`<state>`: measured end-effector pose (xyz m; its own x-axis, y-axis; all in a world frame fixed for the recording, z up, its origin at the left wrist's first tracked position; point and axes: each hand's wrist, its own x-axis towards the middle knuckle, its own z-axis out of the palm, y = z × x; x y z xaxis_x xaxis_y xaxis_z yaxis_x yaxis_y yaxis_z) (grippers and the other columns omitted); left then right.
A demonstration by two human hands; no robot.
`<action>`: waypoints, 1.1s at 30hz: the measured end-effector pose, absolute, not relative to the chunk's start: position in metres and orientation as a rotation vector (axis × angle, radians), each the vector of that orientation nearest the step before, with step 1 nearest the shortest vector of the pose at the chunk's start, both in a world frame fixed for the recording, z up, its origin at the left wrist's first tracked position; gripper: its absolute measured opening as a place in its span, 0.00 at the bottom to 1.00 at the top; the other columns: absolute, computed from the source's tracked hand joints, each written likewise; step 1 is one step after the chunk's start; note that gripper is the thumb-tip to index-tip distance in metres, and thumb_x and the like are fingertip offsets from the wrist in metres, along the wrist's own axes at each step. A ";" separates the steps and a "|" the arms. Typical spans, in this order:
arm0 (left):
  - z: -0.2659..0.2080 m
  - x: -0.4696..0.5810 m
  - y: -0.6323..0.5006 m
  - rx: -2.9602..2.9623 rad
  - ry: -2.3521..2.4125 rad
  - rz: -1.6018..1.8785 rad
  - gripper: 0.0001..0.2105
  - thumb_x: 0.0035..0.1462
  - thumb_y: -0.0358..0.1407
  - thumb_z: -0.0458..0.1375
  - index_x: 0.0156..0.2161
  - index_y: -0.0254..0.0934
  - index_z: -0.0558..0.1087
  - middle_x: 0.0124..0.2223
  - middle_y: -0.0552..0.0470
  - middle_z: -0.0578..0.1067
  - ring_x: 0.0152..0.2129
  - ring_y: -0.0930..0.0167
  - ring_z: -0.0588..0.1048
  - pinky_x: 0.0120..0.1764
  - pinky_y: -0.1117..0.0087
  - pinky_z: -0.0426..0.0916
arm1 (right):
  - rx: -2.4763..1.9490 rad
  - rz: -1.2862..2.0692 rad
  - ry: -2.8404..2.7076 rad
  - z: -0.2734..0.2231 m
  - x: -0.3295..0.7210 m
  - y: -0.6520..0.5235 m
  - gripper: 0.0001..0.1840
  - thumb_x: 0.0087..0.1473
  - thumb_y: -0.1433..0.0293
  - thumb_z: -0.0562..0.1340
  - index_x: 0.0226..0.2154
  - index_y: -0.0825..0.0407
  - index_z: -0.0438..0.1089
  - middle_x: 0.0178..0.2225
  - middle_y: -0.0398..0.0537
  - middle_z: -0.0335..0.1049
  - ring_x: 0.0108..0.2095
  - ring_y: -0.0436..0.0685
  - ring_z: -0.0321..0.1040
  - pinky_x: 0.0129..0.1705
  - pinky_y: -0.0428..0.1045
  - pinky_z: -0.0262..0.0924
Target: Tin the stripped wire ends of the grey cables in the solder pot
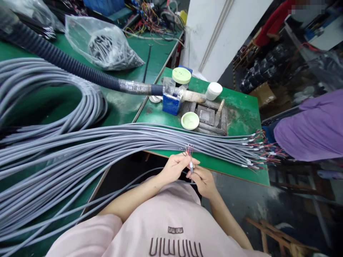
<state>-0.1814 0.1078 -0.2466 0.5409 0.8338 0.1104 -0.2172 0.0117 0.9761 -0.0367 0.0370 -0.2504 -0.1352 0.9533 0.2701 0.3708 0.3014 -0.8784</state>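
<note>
Both my hands meet at the table's front edge around the end of one grey cable (191, 169). Its jacket ends in a white wrap, and thin coloured wires fan out upward from it. My left hand (175, 166) pinches near the base of the wires. My right hand (203, 180) closes on the grey jacket just below the white wrap. Behind them, a thick bundle of grey cables (150, 137) lies across the green table, its stripped wire ends (264, 151) hanging past the right edge.
A ribbed hose (88, 75) reaches over to a blue box (171, 103). Nearby are a solder pot (206, 115), a pale green lid (190, 120) and a white jar (214, 91). Coiled cables (88, 96) and a plastic bag (104, 46) lie left. A person in purple (311, 125) is at right.
</note>
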 end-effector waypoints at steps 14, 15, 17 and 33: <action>-0.237 -0.178 0.109 1.203 0.728 0.963 0.17 0.51 0.48 0.62 0.24 0.35 0.79 0.21 0.54 0.66 0.20 0.77 0.64 0.25 0.73 0.59 | -0.873 1.458 -1.223 -0.297 -0.039 0.035 0.24 0.58 0.53 0.58 0.21 0.52 0.73 0.20 0.45 0.65 0.21 0.51 0.59 0.26 0.48 0.53; -0.236 -0.178 0.109 1.201 0.730 0.964 0.17 0.51 0.49 0.62 0.24 0.35 0.79 0.21 0.54 0.67 0.20 0.77 0.64 0.25 0.73 0.59 | -0.865 1.461 -1.220 -0.297 -0.039 0.035 0.24 0.58 0.54 0.58 0.21 0.52 0.73 0.20 0.45 0.65 0.21 0.51 0.59 0.26 0.48 0.52; -0.236 -0.178 0.109 1.198 0.740 0.955 0.18 0.51 0.49 0.62 0.22 0.34 0.78 0.21 0.53 0.67 0.20 0.76 0.65 0.25 0.74 0.60 | -0.862 1.465 -1.226 -0.296 -0.039 0.035 0.24 0.59 0.54 0.58 0.21 0.53 0.73 0.20 0.45 0.65 0.22 0.51 0.59 0.26 0.48 0.52; -0.238 -0.178 0.108 1.206 0.735 0.987 0.21 0.56 0.50 0.58 0.22 0.34 0.77 0.23 0.50 0.72 0.21 0.75 0.66 0.26 0.73 0.61 | -0.961 1.489 -1.247 -0.300 -0.038 0.036 0.28 0.56 0.48 0.58 0.20 0.53 0.72 0.20 0.47 0.66 0.22 0.51 0.60 0.25 0.48 0.54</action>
<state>-0.1779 0.1076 -0.2381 0.4122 0.9102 0.0400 -0.2224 0.0579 0.9732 -0.0380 0.0358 -0.3003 -0.2542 0.9671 -0.0002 -0.1700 -0.0449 -0.9844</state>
